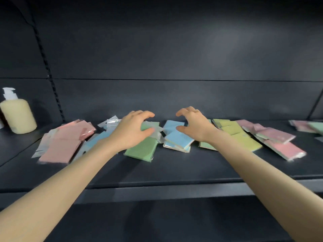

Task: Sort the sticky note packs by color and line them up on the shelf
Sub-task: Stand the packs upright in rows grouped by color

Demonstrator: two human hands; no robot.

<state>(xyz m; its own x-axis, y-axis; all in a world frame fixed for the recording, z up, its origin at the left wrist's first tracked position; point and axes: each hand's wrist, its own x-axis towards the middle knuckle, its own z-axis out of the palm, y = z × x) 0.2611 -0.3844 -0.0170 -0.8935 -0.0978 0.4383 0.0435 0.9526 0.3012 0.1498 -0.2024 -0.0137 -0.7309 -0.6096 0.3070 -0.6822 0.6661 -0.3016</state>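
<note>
Both hands reaching into unsorted plastic-wrapped sticky note packs [234,131] lying mixed on the dark metal shelf [157,170].
The left hand [132,131] is arching half-open fingers [148,114] over the green paper pack [141,151] and the right hand [194,127] over the blue paper packs [178,138]; both are gripping nothing, likely positioning to separate the colours.

— Over the dark shelf [174,173], what?
— Two bare forearms, reaching in. Left hand [132,130] arched above a green pack [141,151], thumb by a clear wrapper; hard to tell whether touching.
— And the right hand [194,126]?
— Hovers over the blue packs [178,138], fingers curved, gripping nothing.
— Around them?
— Pink packs [66,142] heaped at left; yellow-green packs [241,135] and further pink packs [279,142] at right. Cream pump bottle [17,117] far left, upright.
</note>
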